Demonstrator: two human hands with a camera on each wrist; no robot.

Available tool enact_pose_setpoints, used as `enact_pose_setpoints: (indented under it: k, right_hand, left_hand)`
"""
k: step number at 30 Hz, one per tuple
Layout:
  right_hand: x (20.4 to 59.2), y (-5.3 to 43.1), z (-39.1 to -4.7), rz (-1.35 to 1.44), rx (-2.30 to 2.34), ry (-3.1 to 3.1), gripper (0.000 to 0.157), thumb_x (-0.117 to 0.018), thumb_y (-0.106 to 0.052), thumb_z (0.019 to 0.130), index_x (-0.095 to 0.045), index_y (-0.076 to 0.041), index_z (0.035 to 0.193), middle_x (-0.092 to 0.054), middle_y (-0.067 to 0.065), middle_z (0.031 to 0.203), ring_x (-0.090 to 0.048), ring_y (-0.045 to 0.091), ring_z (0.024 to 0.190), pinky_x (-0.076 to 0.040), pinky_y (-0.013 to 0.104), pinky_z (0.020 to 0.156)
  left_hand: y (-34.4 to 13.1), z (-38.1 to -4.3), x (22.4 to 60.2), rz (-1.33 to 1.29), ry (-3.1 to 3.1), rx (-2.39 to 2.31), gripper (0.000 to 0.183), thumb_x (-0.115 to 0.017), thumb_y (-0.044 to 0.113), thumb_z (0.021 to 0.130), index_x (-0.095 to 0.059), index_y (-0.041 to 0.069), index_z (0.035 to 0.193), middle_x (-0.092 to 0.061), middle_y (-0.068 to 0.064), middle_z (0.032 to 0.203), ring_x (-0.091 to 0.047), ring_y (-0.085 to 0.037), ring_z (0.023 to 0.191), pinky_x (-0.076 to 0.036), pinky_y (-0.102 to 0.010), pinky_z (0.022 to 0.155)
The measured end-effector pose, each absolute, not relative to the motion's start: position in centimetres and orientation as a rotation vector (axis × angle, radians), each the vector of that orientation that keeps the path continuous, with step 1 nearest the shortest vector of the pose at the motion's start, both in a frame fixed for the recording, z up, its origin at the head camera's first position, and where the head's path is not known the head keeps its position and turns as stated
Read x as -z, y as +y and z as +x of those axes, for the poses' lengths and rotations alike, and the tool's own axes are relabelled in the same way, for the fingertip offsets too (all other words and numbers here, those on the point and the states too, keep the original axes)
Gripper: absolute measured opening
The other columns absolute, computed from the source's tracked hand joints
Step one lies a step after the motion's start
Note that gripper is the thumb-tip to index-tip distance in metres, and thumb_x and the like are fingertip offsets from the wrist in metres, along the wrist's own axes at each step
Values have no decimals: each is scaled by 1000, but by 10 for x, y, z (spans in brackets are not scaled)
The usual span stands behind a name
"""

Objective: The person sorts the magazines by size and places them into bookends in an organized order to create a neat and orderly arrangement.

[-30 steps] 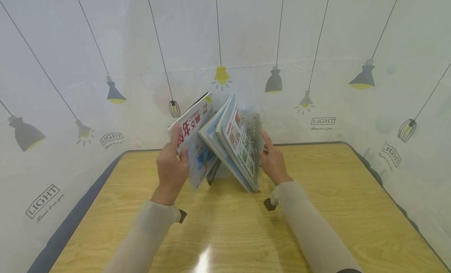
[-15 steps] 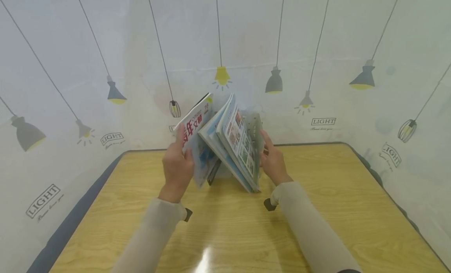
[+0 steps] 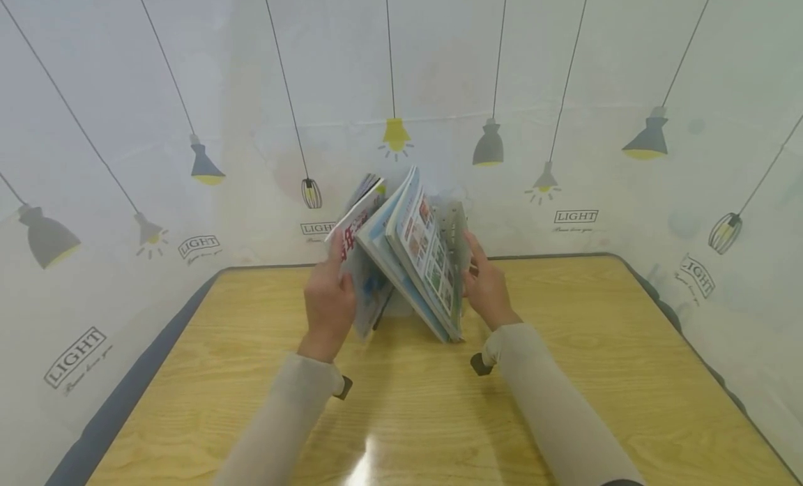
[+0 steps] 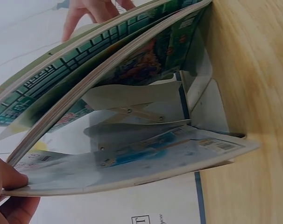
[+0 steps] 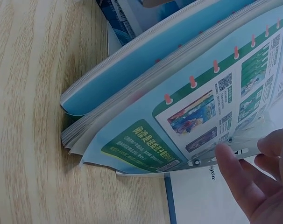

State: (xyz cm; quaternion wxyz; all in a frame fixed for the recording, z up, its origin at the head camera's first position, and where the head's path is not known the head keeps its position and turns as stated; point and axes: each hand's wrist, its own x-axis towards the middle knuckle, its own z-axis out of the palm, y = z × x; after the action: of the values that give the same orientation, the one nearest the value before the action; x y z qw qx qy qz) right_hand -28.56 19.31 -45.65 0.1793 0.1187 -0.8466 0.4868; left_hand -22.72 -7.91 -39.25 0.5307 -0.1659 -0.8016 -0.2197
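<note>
In the head view, my left hand (image 3: 329,301) pinches the near edge of a white magazine (image 3: 366,273) with red title characters; the left wrist view shows thumb and finger on either side of that edge. The magazine stands tilted inside an expanding book stand (image 4: 137,112) with crossed metal arms. To its right, several thicker magazines (image 3: 426,256) lean left, their lower edges near the table. My right hand (image 3: 486,287) holds the edge of the stand's grey end plate (image 3: 456,228), thumb on the inner side in the right wrist view. Most of the stand is hidden behind the magazines.
Everything stands on a wood-grain table (image 3: 401,409) near its back edge. A pale cloth printed with lamps (image 3: 395,134) hangs behind and at both sides. More thin dark edges (image 3: 368,184) show behind the white magazine.
My left hand has moved right, bringing the white magazine closer to the leaning ones and turning its cover more edge-on. The right hand and the thicker magazines stay where they were.
</note>
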Motion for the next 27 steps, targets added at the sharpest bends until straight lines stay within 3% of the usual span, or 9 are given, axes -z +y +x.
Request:
enact_pose_setpoints:
  k: [16,27]
  right_hand:
    - [452,192,-280,348,-1423,-2378,78,-55,5,94,-23,-33,155,-56,27,129,-59,42,112,-59,29,60]
    - [453,193,-282,335,-1413,-2388,80,-55,6,94,-22,-36,155,-55,29,130,-59,44,112,-59,30,59]
  left_hand:
    - [-77,-232,412,-407,-1926,542,70,-64,-12,75,-49,5,142,-64,-21,82,-58,-36,67,-49,-49,57]
    - [-76,-232,418,-329,-1910,502,69,-68,-6,76,-53,13,141,-67,-18,86,-61,-34,68,-49,-46,51]
